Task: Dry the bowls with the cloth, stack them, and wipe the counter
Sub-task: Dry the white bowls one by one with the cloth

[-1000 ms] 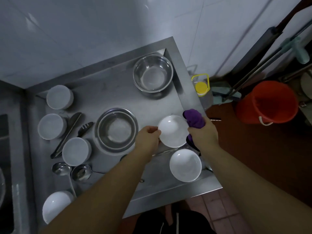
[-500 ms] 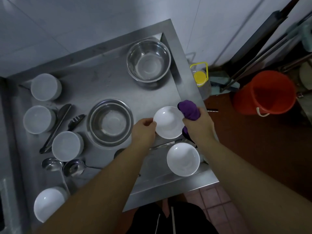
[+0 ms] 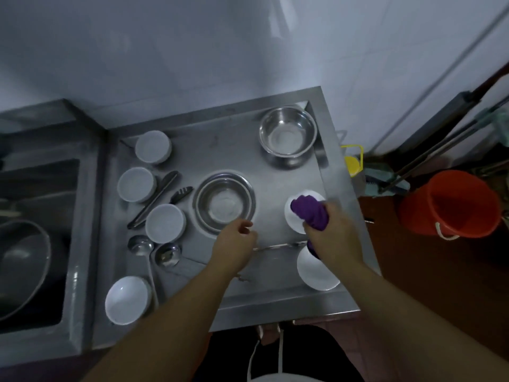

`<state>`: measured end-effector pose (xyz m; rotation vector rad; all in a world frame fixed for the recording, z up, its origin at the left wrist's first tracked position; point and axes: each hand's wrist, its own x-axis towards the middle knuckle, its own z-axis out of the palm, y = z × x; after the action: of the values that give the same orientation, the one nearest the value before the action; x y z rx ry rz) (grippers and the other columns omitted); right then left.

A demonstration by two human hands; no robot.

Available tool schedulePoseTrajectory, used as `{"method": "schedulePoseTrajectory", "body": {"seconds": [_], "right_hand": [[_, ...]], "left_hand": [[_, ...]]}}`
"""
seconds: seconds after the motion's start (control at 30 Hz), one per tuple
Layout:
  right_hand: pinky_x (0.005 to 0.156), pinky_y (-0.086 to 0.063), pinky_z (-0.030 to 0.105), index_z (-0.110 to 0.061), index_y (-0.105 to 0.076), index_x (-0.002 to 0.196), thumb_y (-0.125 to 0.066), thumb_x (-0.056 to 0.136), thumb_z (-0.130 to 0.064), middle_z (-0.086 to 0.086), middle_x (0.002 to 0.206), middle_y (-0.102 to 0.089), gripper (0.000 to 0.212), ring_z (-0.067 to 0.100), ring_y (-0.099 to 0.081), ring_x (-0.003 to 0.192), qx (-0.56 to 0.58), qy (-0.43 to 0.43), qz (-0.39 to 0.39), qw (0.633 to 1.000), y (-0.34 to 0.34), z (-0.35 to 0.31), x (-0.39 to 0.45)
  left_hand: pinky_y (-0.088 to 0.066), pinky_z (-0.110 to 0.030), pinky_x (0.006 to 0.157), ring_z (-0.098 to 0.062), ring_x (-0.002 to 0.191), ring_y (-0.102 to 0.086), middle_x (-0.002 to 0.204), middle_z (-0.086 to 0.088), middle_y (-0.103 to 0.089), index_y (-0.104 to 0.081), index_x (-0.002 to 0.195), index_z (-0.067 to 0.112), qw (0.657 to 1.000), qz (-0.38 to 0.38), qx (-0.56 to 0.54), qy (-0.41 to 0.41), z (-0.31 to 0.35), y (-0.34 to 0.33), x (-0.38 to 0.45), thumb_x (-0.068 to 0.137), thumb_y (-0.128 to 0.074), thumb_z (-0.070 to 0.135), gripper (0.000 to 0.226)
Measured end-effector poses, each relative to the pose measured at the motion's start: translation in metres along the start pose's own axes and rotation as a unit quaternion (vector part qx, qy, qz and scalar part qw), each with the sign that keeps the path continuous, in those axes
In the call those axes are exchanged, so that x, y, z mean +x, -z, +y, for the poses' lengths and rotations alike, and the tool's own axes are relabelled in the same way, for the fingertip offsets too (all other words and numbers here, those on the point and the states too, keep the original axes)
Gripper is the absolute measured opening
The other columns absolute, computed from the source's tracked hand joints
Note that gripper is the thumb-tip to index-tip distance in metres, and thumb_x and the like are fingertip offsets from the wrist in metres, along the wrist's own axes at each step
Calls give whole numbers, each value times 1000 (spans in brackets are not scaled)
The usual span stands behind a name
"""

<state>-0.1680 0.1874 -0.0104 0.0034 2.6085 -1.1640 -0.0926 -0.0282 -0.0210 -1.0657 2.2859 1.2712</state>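
While my right hand [image 3: 334, 232] is closed around the bunched purple cloth [image 3: 309, 212], I log the cloth as pressed into a white bowl [image 3: 294, 224] that sits on the steel surface [image 3: 234, 150] near its right rim. My left hand [image 3: 234, 244] holds nothing: fingers loosely curled, hovering over the surface just in front of the middle steel bowl, apart from the white bowl.

Items on the surface, as I count them:
- Second white bowl [image 3: 316, 274], upright, front right corner, partly under my right wrist.
- Third upright white bowl [image 3: 126, 300], front left corner.
- Three white bowls turned upside down along the left side: rear [image 3: 153, 146], middle [image 3: 136, 184], front [image 3: 165, 223].
- Middle steel bowl [image 3: 224, 202], upright, centre of the surface.
- Rear steel bowl [image 3: 287, 133], upright, back right corner.
- Tongs [image 3: 154, 199] and a dark slotted utensil [image 3: 180, 194], lying between the inverted bowls and the middle steel bowl.
- Two ladles [image 3: 166, 253], side by side, in front of the front inverted bowl.

Off the surface I note a sink [image 3: 35, 244] to the left with a large steel basin inside, an orange bucket [image 3: 449, 202] on the floor to the right, and a yellow-capped jug [image 3: 352, 161] against the surface's right edge.
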Motion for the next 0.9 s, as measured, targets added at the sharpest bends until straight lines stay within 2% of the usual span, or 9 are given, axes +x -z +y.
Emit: {"method": "schedulePoseTrajectory", "body": {"seconds": [0.07,0.2,0.27,0.33,0.4,0.57,0.67,0.8,0.9], "right_hand": [[60,-43,36,-31,-56,91,-74,88,-33,-2,84,-63,19,21,-60,73,-14,33,-33,999,-17,-17,-14],[57,-44,32,-32,-58,92,-73,89,-34,-4,84,-64,16,13,-60,70,-35,69,-85,993,-59,-49,-37],[57,-44,31,-32,-58,96,-73,87,-34,-5,85,-62,17,12,-59,71,-60,76,-106,990,-81,-64,-47],[56,-38,26,-32,-56,97,-72,88,-33,-6,86,-59,18,10,-56,72,-79,85,-125,985,-105,-78,-58],[57,-38,28,-31,-53,95,-72,88,-32,-5,86,-58,19,13,-56,72,-89,95,-134,982,-129,-91,-70],[63,-49,37,-25,-58,95,-73,88,-28,-2,87,-59,17,19,-60,75,-94,77,-130,984,-190,-118,-106],[65,-52,40,-22,-60,92,-72,88,-28,-2,83,-61,15,20,-61,74,-103,68,-133,983,-229,-131,-130],[65,-51,41,-23,-59,93,-72,86,-31,1,82,-63,16,22,-60,72,-110,45,-140,983,-275,-145,-159],[61,-44,38,-26,-59,90,-71,84,-33,-4,77,-62,14,18,-58,68,-96,26,-145,984,-300,-153,-177]], "left_hand": [[-48,-20,68,-11,91,-64,114,9,-69,-67,127,29,999,11,27,-14,-15,19,-11,97,-64,31,30],[-52,-31,79,-15,101,-66,121,7,-67,-66,131,28,997,30,63,-27,-50,54,-24,98,-62,32,33],[-52,-30,80,-15,103,-66,124,6,-67,-65,132,27,997,31,67,-28,-71,73,-25,99,-62,33,34],[-49,-30,83,-14,104,-64,124,5,-68,-65,132,25,997,32,70,-29,-93,92,-24,98,-63,33,34],[-49,-31,87,-14,103,-63,125,4,-68,-64,133,25,997,33,69,-28,-118,113,-23,98,-63,32,36],[-43,-29,83,-16,103,-63,126,0,-69,-64,134,22,997,29,74,-10,-192,169,-23,96,-63,27,38],[-49,-33,87,-21,109,-64,132,-3,-66,-63,135,21,995,30,92,15,-241,203,-20,99,-62,25,37],[-51,-33,84,-25,110,-62,136,-8,-61,-58,142,17,994,7,109,24,-298,238,-13,99,-62,24,44],[-50,-33,80,-24,104,-63,131,-11,-64,-61,137,12,991,5,132,12,-324,254,-11,94,-63,19,44]]}}
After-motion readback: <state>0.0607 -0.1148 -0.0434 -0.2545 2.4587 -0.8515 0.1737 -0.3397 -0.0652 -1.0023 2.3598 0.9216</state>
